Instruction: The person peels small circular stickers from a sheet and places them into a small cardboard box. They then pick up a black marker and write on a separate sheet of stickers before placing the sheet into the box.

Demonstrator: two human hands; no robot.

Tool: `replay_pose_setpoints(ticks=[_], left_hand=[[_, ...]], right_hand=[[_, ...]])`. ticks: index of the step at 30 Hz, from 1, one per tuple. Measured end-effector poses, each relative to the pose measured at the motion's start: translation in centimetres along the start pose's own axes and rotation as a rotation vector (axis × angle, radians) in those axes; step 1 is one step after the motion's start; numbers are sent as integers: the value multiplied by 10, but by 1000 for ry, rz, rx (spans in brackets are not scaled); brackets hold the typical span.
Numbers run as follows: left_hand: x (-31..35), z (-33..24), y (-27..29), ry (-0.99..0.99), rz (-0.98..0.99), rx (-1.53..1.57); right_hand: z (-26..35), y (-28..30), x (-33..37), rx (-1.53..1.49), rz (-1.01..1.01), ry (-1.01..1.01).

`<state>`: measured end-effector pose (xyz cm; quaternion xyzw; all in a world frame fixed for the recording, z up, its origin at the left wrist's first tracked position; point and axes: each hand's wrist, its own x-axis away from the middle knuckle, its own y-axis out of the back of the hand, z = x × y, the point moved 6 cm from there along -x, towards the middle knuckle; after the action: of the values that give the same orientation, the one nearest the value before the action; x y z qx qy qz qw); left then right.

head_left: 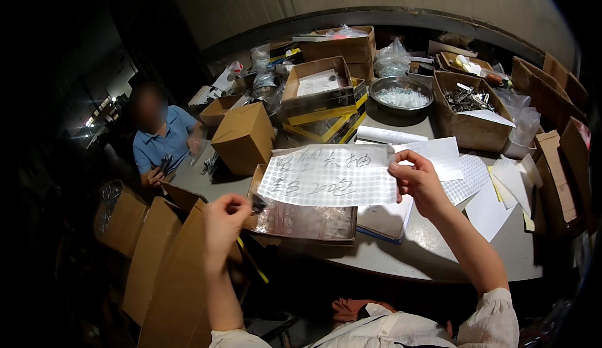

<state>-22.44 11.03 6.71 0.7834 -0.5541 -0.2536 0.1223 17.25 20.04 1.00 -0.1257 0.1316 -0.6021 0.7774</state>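
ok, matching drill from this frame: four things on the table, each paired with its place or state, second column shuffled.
1. dotted sheet
2. metal bowl
3. closed cardboard box
4. shallow box with plastic film

a. far side of the table, holds white bits
b. under the held sheet, near edge
c. held up in the right hand
d. left of the sheet, flaps shut

Pairs: 1-c, 2-a, 3-d, 4-b

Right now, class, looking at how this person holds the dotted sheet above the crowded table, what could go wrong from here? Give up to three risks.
1. The right hand pinches only one edge of the dotted sheet, so the limp sheet could sag or slip.
2. The left hand pinches a small dark item near the table edge; it might drop to the floor.
3. Loose white papers lie beside the right forearm; a sweep could push them off.
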Motion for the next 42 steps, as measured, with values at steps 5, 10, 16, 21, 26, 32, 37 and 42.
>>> replay_pose_setpoints(ticks=[5,10,16,21,26,32,37,42], left_hand=[[0,-9,37,-116,-213,-12],[-14,-23,14,-284,-239,-139],[-40,-31,-56,-659,205,-547],[-53,-6,-97,-664,502,-614],[-63,-1,-108,-710,537,-667],[-77,14,-118,-301,617,-626],[-78,26,-100,-232,505,-286],[-82,25,-86,-147,196,-483]], right_hand=[[-24,-31,-10,-8,92,-42],[-26,-18,-34,-114,-50,84],[29,7,-56,-241,-168,256],[44,6,-47,-262,-117,273],[44,25,-48,-290,-133,243],[37,26,-50,-256,-111,205],[41,25,-46,-259,-104,194],[45,22,-39,-282,-115,202]])
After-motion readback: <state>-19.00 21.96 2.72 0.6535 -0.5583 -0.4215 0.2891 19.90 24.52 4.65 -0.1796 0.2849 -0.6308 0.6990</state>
